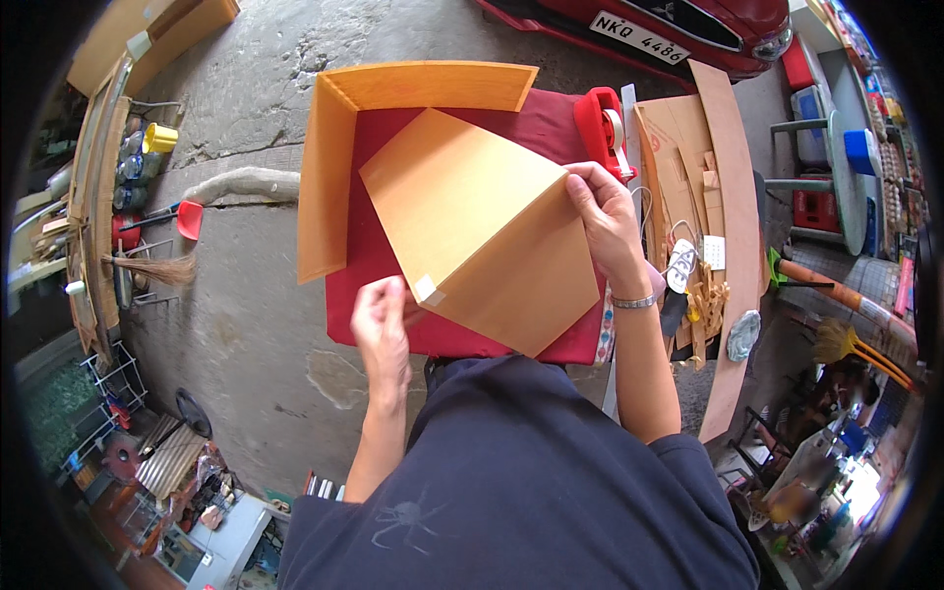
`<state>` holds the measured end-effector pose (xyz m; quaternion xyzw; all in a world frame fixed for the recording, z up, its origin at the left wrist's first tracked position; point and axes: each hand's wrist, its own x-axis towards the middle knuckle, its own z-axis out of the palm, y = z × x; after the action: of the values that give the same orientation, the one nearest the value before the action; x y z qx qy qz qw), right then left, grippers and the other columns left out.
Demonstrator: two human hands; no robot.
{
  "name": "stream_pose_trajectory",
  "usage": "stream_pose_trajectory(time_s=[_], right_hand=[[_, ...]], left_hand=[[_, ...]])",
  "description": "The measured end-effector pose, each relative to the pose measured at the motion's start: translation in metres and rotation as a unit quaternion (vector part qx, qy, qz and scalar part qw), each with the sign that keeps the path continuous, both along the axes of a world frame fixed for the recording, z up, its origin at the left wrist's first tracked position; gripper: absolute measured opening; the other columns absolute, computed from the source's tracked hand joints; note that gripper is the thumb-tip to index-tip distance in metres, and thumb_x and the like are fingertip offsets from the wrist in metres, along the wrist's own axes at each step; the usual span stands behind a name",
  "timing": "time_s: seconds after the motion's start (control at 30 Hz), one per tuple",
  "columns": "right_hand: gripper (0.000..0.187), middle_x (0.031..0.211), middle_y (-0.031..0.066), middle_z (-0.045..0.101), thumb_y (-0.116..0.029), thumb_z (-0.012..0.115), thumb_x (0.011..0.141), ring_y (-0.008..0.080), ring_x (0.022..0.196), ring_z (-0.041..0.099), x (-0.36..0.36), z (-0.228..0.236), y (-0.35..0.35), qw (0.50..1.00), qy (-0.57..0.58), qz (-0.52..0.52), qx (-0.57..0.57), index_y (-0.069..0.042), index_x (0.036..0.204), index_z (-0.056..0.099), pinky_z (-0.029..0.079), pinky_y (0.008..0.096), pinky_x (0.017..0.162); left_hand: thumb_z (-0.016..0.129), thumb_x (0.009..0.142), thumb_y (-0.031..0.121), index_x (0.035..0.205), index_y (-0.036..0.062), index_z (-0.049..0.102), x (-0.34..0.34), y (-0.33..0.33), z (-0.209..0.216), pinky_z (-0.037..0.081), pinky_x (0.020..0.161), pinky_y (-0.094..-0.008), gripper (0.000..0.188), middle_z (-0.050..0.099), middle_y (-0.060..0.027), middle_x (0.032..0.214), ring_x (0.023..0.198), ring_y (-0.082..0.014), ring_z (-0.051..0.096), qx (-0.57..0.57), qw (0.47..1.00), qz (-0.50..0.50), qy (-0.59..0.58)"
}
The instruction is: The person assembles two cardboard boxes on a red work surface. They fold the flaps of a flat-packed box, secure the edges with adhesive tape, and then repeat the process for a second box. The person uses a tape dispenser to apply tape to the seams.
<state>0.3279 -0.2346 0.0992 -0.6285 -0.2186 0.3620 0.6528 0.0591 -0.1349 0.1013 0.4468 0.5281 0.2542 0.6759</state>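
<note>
Two tan panels [475,192] meet along an edge at an angle, like a folded pair of boards. A small white piece of tape [427,289] sits at the near left end of that edge. My right hand [605,211] grips the far right end of the joint, thumb on top. Beside the taped corner is my left hand [382,324], its curled fingers slightly blurred and partly hidden; whether they hold anything is unclear. Another pair of tan panels [323,187] stands upright in an L at the back left of the red-covered table [369,246].
A red tape dispenser [602,133] stands at the table's back right corner. Farther right lie cardboard pieces [678,162], brown scraps [703,305] and a long brown board [736,246]. A red car [728,39] is beyond the table; shelving [93,206] lines the left.
</note>
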Motion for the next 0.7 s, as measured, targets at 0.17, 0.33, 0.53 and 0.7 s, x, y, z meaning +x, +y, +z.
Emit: stream_pose_trajectory(time_s=[0.17, 0.33, 0.53, 0.7], right_hand=[[0.014, 0.089, -0.0045, 0.059, -0.011, 0.056, 0.100, 0.0018, 0.082, 0.051, 0.003, -0.008, 0.001, 1.000, -0.002, 0.013, 0.013, 0.001, 0.105, 0.062, 0.043, 0.0184, 0.074], [0.013, 0.089, -0.0033, 0.060, -0.009, 0.056, 0.100, 0.0023, 0.082, 0.052, 0.005, -0.006, 0.000, 1.000, 0.005, 0.019, 0.015, 0.001, 0.106, 0.062, 0.044, 0.0193, 0.075], [0.014, 0.091, -0.0010, 0.061, -0.006, 0.055, 0.099, 0.0043, 0.084, 0.053, 0.008, -0.006, -0.001, 1.000, 0.002, 0.023, 0.006, 0.002, 0.109, 0.061, 0.044, 0.0207, 0.076], [0.013, 0.090, -0.0010, 0.060, -0.005, 0.056, 0.099, 0.0044, 0.084, 0.051, 0.006, 0.000, -0.002, 0.999, -0.020, 0.027, -0.036, 0.002, 0.109, 0.061, 0.043, 0.0207, 0.076]], left_hand=[[0.062, 0.097, 0.016, 0.105, 0.0002, 0.058, -0.001, 0.026, 0.055, 0.053, 0.076, -0.0278, 0.018, 0.064, -0.0087, 0.093, 0.081, -0.0137, 0.063, 0.363, 0.930, -0.028, 0.050], [0.072, 0.086, 0.024, 0.121, 0.0032, 0.060, 0.106, 0.089, 0.077, 0.040, 0.104, -0.0424, 0.042, 0.063, -0.0137, 0.120, 0.120, -0.0318, 0.055, 0.503, 0.747, -0.433, -0.013], [0.074, 0.083, 0.039, 0.118, 0.0047, 0.058, 0.193, 0.112, 0.024, 0.035, 0.109, -0.0449, 0.051, 0.060, -0.0151, 0.119, 0.121, -0.0336, 0.053, 0.424, 0.622, -0.656, -0.052], [0.071, 0.080, 0.042, 0.099, 0.0008, 0.056, 0.215, 0.115, 0.004, 0.045, 0.080, -0.0425, 0.048, 0.057, -0.0174, 0.092, 0.089, -0.0340, 0.057, 0.363, 0.607, -0.701, -0.092]])
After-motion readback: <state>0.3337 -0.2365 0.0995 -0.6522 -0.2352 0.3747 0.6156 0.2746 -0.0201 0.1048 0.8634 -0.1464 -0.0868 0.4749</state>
